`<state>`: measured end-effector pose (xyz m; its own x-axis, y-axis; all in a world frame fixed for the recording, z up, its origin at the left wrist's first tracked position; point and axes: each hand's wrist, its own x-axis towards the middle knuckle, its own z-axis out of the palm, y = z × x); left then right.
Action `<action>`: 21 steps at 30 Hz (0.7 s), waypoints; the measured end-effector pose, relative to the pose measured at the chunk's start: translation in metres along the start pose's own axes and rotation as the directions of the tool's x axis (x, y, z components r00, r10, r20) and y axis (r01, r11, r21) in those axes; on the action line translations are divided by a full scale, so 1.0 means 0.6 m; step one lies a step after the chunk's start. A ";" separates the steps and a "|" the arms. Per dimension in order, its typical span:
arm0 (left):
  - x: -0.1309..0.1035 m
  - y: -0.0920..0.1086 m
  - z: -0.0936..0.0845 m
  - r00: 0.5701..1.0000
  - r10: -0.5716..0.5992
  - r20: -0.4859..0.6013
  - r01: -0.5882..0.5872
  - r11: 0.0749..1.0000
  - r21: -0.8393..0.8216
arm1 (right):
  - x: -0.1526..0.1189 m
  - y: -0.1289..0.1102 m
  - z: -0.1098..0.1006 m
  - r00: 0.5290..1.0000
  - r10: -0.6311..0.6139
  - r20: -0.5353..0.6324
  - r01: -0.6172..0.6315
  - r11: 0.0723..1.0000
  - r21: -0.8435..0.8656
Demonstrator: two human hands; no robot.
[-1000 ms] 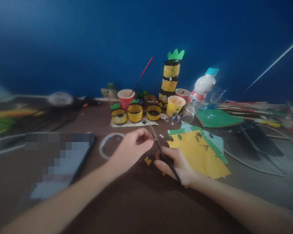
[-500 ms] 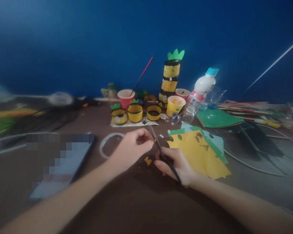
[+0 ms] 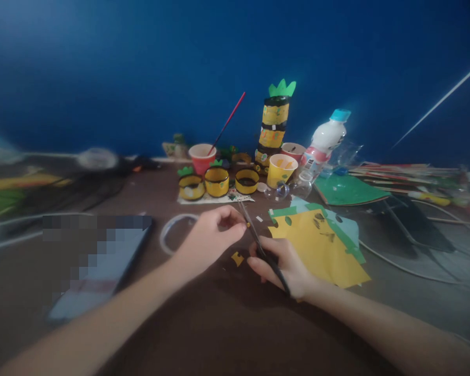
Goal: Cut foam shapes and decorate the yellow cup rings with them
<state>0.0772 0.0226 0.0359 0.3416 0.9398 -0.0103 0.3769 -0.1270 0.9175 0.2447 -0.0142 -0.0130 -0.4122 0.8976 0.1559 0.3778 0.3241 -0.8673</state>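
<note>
While the right hand (image 3: 293, 266) is wrapped around the dark handles of the scissors (image 3: 260, 249), the left hand (image 3: 215, 232) pinches a tiny yellow snippet (image 3: 248, 225), apparently of paper, between thumb and fingertips, close against the blades. The scissors point away from the wearer, above the dark brown tabletop (image 3: 203, 324); whether the blades are fully closed I cannot tell.

The snippet should weigh next to nothing and bend or tear easily, and being so small it could slip from the fingers; a light pinch at its outer edge, clear of the blades, would suit it best. The scissors are likely stiff and somewhat heavier, best held by the handles, as here.

Just below the fingertips, a notched yellow paper scrap (image 3: 237, 258) lies on the tabletop, flat enough that lifting it probably calls for a fingernail under one corner. Beside the right hand, a yellow paper sheet (image 3: 317, 245) rests over green and pale blue ones; it looks limp and liable to crease, so an edge hold seems right. Near the left wrist lies a clear ring (image 3: 164, 237), partly covered by that hand.
</note>
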 end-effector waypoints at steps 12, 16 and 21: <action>-0.003 0.001 0.001 1.000 -0.001 0.029 0.003 0.999 -0.046 | 0.000 0.000 0.001 1.000 0.005 -0.018 -0.005 1.000 -0.017; -0.002 0.000 0.001 0.999 0.012 0.030 -0.010 0.999 -0.035 | 0.000 -0.001 0.000 1.000 0.001 -0.007 -0.001 1.000 0.005; -0.002 0.000 0.000 0.999 0.001 0.036 0.000 0.999 -0.033 | -0.001 -0.001 -0.001 1.000 0.000 0.012 0.000 1.000 0.021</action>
<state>0.0768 0.0217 0.0360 0.3723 0.9278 -0.0237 0.3484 -0.1160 0.9302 0.2453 -0.0149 -0.0122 -0.4219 0.8941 0.1505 0.3605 0.3177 -0.8770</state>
